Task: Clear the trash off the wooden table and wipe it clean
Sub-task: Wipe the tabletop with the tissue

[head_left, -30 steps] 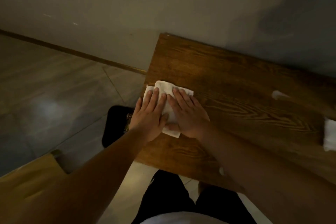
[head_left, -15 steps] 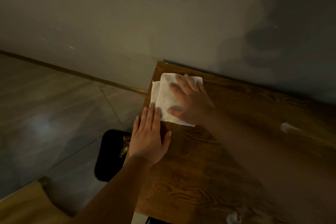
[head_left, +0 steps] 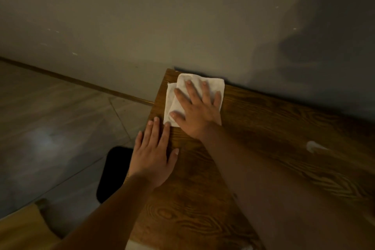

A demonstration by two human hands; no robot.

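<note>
A folded white cloth (head_left: pixel 215 85) lies at the far left corner of the dark wooden table (head_left: pixel 274 128), close to the wall. My right hand (head_left: pixel 196 111) presses flat on the cloth with fingers spread. My left hand (head_left: pixel 154 154) rests flat on the bare wood by the table's left edge, just below the cloth, its fingertips touching the cloth's lower corner. A small white scrap or smear (head_left: pixel 313 145) sits on the table to the right.
A black bin (head_left: pixel 113 174) stands on the tiled floor just left of the table. The grey wall (head_left: pixel 182 16) runs along the table's far edge. A light wooden piece (head_left: pixel 22 229) shows at the bottom left.
My right hand has pushed the cloth from the table's left edge up to the far corner by the wall. My left hand came off the cloth and stayed on the wood.
</note>
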